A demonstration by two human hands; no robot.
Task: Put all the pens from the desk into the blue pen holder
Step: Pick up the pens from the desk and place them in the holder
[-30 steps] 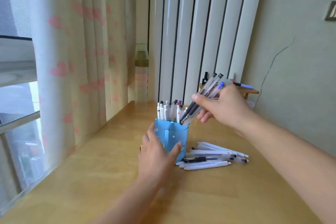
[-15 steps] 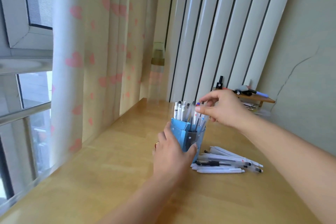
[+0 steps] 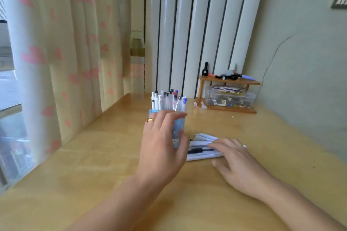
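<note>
The blue pen holder stands upright on the wooden desk, packed with several white and clear pens that stick out of its top. My left hand, a gold ring on one finger, wraps around the holder from the near side and hides most of it. Just right of the holder lies a small pile of loose pens, white ones and a black one. My right hand lies flat over the right end of that pile, fingers spread on the pens and thumb apart on the desk.
A small wooden corner shelf with small items on top stands at the back right, over a clear plastic box of odds and ends. A heart-print curtain hangs along the left edge. The wall runs along the right.
My right hand let go of the bunch of pens into the holder, then came down onto the loose pile on the desk. My left hand stayed on the holder.
</note>
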